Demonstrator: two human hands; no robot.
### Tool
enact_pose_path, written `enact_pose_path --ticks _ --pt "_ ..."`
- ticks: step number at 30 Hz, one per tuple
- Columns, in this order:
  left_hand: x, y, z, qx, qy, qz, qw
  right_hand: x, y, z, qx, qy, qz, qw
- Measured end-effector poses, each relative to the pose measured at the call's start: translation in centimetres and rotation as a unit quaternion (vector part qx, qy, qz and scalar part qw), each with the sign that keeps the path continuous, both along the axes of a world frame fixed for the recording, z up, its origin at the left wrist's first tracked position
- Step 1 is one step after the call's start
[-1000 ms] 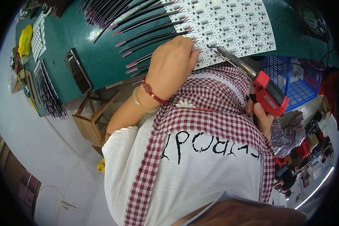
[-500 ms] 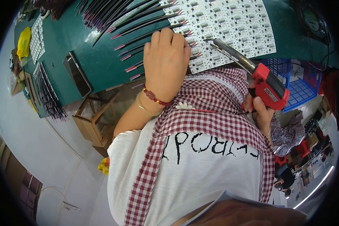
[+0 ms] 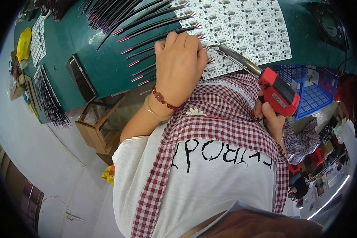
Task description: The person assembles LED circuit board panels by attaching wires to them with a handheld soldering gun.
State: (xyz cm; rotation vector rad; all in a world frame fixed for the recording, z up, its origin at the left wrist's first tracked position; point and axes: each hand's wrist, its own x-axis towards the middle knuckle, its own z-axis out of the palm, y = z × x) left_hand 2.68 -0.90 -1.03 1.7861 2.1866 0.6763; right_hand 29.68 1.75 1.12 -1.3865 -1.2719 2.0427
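My left hand (image 3: 179, 61) is curled over a row of black wires at the left edge of a white circuit board panel (image 3: 242, 29). Its fingers are closed on a wire, though their tips are hidden from view. Red and white stripped ends show on the neighbouring black wires (image 3: 146, 43), which lie side by side across the panel's edge. A red soldering gun (image 3: 279, 91) is gripped in my right hand (image 3: 271, 119). Its bent metal tip reaches the panel edge right beside my left fingers; whether it touches a wire I cannot tell.
On the green table (image 3: 119, 75) lie a phone (image 3: 81, 78), a bundle of wires (image 3: 107, 18) and a wired panel (image 3: 47, 95) at the left. A dark round device (image 3: 328, 23) sits far right. Below the table are a blue basket (image 3: 315, 99) and a wooden stool (image 3: 99, 127).
The soldering gun has shifted a little left, and its tip has come nearer to my left fingers. My left hand has moved slightly right and toward me.
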Motion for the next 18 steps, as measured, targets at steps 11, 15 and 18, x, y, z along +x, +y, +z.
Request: enact_pose_path --ticks 11,15,18 --pt "-0.11 0.04 -0.16 0.005 -0.008 0.007 1.000 -0.24 -0.02 0.38 0.020 -0.006 -0.013 1.000" --pt "-0.12 0.04 -0.15 0.003 -0.007 0.008 1.000 -0.20 0.12 0.37 0.029 0.003 -0.022 0.999" --pt "-0.12 -0.03 -0.12 0.004 -0.008 0.007 1.000 -0.18 0.14 0.16 0.025 0.003 -0.012 1.000"
